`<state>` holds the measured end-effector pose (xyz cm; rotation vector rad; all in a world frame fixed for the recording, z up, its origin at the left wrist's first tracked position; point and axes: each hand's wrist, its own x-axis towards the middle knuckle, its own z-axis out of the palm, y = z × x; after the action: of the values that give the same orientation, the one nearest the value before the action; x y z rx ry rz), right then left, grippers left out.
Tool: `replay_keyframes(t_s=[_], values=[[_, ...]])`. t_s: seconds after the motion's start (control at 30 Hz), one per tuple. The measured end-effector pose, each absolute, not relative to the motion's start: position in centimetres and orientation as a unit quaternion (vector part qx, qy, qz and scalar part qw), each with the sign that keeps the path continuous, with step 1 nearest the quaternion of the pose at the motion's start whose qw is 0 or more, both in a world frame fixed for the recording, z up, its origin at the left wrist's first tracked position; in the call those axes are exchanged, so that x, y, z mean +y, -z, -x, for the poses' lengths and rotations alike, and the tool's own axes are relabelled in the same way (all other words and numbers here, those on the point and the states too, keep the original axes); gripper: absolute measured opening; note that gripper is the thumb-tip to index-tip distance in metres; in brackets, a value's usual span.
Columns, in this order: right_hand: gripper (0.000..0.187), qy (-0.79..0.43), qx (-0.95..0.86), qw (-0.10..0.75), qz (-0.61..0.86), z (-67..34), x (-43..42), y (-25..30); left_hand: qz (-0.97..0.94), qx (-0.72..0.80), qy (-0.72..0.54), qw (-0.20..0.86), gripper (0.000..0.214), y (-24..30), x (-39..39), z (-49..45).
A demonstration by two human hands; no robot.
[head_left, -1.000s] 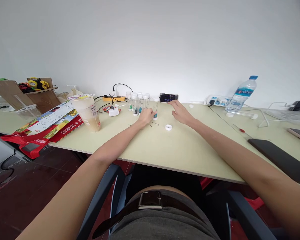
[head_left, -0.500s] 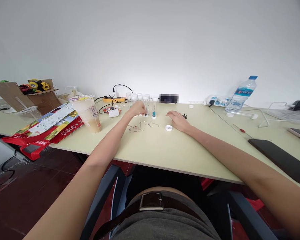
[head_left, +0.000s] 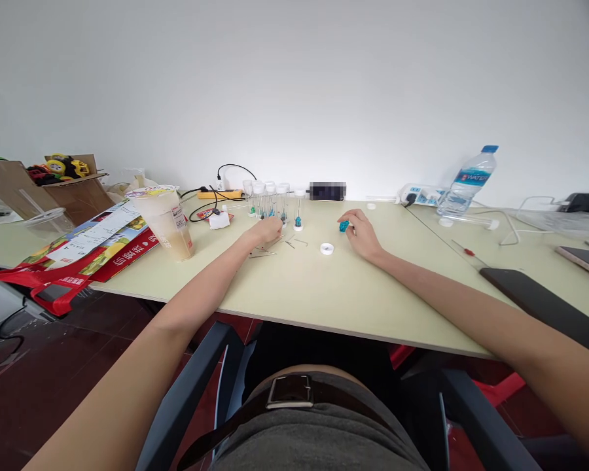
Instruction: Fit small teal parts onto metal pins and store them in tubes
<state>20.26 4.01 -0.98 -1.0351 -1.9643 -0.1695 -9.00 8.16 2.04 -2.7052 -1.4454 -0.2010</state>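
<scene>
The left hand (head_left: 269,230) had come down from beside the clear tubes (head_left: 299,208) toward the thin pins (head_left: 290,244) on the desk (head_left: 334,294), and the right hand (head_left: 364,237) had shifted rightward. Its fingers bent over a blue cluster (head_left: 343,226), beyond a white cap (head_left: 326,248); whether they gripped it could not be told. The left fingers were curled, their tips and any grip hidden.

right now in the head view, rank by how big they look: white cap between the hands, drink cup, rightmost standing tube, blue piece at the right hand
1. drink cup
2. standing tube
3. white cap and blue piece: too alike to rank, fingers partly hide the piece
</scene>
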Motion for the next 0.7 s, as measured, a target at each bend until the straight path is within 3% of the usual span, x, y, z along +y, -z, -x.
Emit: replay_keyframes(t_s=[0.17, 0.3, 0.47, 0.6, 0.7], values=[[0.034, 0.02, -0.669, 0.511, 0.539, -22.0, 5.5, 1.2, 0.88, -0.467, 0.031, 0.088, 0.015, -1.8, 7.5, 8.8], [0.034, -0.029, -0.644, 0.466, 0.606, -22.9, 6.3, 1.4, 0.874, -0.474, 0.061, 0.088, 0.015, -1.9, 7.3, 9.0], [0.04, 0.013, -0.743, 0.402, 0.535, -22.5, 6.3, 1.7, 0.861, -0.475, 0.163, 0.084, 0.017, -2.6, 7.2, 8.9], [0.039, 0.03, -0.777, 0.351, 0.522, -22.2, 6.4, 1.9, 0.856, -0.428, 0.289, -0.029, 0.01, -3.1, 6.5, 7.8], [0.039, 0.015, -0.779, 0.336, 0.53, -22.2, 6.5, 2.0, 0.813, -0.396, 0.379, -0.197, 0.011, -3.0, 5.8, 6.4]])
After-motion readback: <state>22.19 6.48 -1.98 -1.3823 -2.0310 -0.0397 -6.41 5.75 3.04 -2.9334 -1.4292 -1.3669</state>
